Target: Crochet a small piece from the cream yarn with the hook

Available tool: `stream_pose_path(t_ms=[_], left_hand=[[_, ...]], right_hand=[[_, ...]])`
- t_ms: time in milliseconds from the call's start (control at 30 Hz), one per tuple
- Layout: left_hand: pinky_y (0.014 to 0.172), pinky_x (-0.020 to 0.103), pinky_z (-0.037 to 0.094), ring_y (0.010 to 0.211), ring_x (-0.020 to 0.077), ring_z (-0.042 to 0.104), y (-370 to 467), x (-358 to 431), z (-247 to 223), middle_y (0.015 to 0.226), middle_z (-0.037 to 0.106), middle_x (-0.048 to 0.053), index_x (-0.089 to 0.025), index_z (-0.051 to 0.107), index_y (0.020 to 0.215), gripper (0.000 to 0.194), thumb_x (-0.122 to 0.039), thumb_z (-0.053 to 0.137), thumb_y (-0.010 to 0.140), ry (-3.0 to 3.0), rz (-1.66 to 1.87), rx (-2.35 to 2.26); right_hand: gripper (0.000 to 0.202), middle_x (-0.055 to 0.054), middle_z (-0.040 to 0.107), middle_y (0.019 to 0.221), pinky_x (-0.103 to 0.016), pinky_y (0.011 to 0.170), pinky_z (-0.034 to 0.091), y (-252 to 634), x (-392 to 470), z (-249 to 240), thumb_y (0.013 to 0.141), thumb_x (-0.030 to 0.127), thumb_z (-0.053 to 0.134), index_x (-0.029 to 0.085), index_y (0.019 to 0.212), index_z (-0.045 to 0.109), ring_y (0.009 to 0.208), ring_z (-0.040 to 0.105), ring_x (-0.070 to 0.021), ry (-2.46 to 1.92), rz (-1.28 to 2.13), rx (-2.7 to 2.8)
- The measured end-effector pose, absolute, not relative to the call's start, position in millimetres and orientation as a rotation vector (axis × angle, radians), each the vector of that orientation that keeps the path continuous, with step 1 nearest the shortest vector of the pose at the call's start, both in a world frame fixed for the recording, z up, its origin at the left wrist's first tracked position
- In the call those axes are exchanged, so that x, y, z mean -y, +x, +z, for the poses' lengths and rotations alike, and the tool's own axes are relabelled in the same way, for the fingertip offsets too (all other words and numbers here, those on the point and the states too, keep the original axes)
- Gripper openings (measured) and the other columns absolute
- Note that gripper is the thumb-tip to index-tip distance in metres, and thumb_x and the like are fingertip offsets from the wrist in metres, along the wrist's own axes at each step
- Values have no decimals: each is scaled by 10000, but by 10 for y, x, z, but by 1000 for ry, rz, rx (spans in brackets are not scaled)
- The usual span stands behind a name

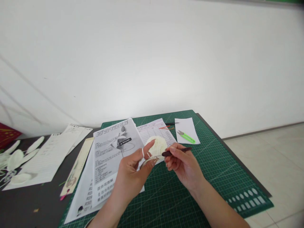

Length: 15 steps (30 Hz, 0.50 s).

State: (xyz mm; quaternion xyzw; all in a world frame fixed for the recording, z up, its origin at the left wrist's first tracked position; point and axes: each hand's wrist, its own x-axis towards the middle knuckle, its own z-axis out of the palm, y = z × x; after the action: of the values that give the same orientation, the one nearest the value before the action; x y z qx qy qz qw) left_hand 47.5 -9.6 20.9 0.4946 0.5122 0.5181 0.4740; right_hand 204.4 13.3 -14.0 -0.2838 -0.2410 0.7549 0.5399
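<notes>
White yarn wraps round a finger of my left hand (136,164), whose thumb and fingers pinch a small pale crocheted piece (153,159). My right hand (181,161) is closed on a dark-handled crochet hook (167,153), its thin tip reaching to the pale piece. Just behind the fingers lies a round ball of cream yarn (158,145), partly hidden by my left hand. Both hands are above the green cutting mat (171,196), close together.
Printed sheets (109,148) lie left of my hands, with a long bookmark (77,167) beside them. Green thread snips (187,136) rest on white paper (193,125) at the back right. White petal-shaped pieces (15,160) lie far left. A white wall (152,63) stands behind.
</notes>
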Motion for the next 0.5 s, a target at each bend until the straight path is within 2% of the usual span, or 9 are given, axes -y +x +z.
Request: stream_pose_path(t_ms=[133, 300, 400, 500], left_hand=[[913, 354, 442, 853, 223, 641, 559, 125, 134, 762, 728, -1, -279, 740, 1079, 423, -194, 784, 667, 1065, 1335, -1241], [858, 296, 450, 816, 173, 618, 614, 125, 61, 802, 713, -18, -307, 747, 1050, 395, -214, 796, 669, 1006, 1344, -1280], [821, 250, 445, 731, 118, 598, 614, 95, 68, 699, 670, -51, -286, 741, 1059, 408, -186, 803, 668, 870, 1342, -1218], [788, 233, 451, 646, 87, 598, 594, 59, 98, 592, 616, -81, -262, 695, 1141, 509, -144, 806, 658, 691, 1337, -1080]], right_hand=[[202, -44, 744, 571, -151, 427, 565, 2020, -115, -132, 701, 294, 792, 134, 697, 669, 440, 688, -128, -672, 1712, 586], [130, -31, 749, 613, -204, 459, 587, 1963, -28, -139, 771, 282, 733, 159, 766, 691, 472, 697, -142, -720, 1475, 754], [80, -39, 754, 704, -259, 513, 606, 1949, 48, -141, 843, 208, 638, 189, 854, 715, 544, 710, -163, -787, 1127, 1049], [262, -81, 759, 823, -292, 633, 613, 1956, 102, -142, 827, 71, 580, 208, 1015, 699, 698, 724, -191, -728, 591, 1478]])
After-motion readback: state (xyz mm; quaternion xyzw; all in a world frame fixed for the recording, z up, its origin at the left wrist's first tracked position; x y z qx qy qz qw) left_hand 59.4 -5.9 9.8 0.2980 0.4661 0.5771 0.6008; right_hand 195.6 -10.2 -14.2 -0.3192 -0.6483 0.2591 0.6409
